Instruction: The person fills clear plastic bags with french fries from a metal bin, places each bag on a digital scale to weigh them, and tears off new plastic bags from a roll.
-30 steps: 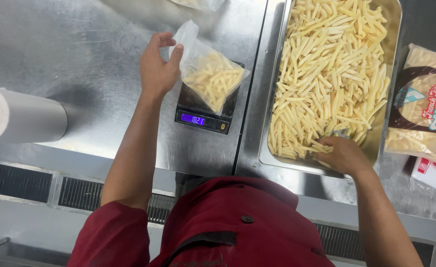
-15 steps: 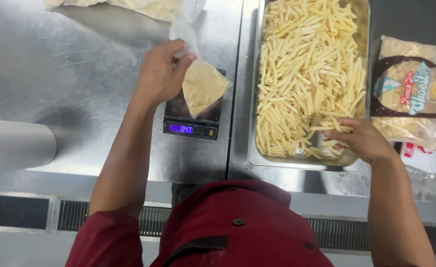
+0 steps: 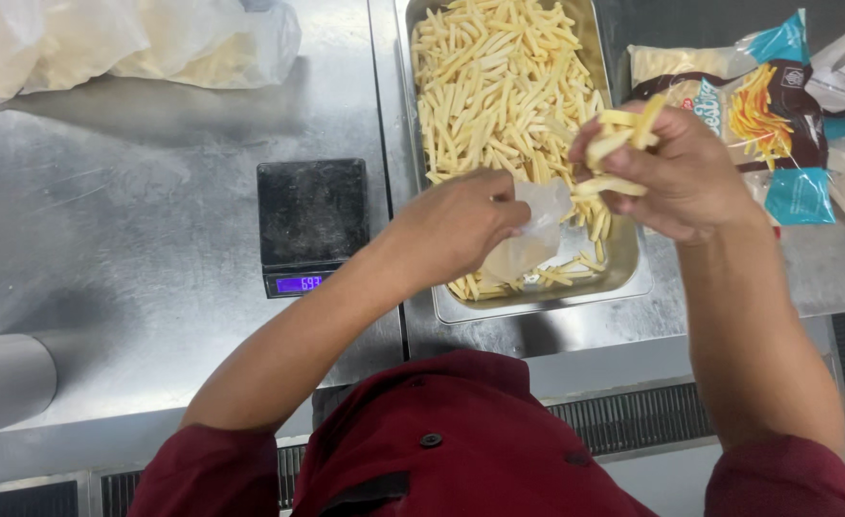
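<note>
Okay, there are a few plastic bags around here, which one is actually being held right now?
The small clear bag over the tray's near end, pinched by the left hand. The filled bags at top left and the printed package lie untouched on the counter.

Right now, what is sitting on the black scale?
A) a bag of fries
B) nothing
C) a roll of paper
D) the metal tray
B: the scale platform is bare; the left hand holds the plastic bag over the tray, beside the right hand gripping fries.

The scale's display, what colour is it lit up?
The scale's display glows blue-violet against the black scale, shown in the head view.
</note>
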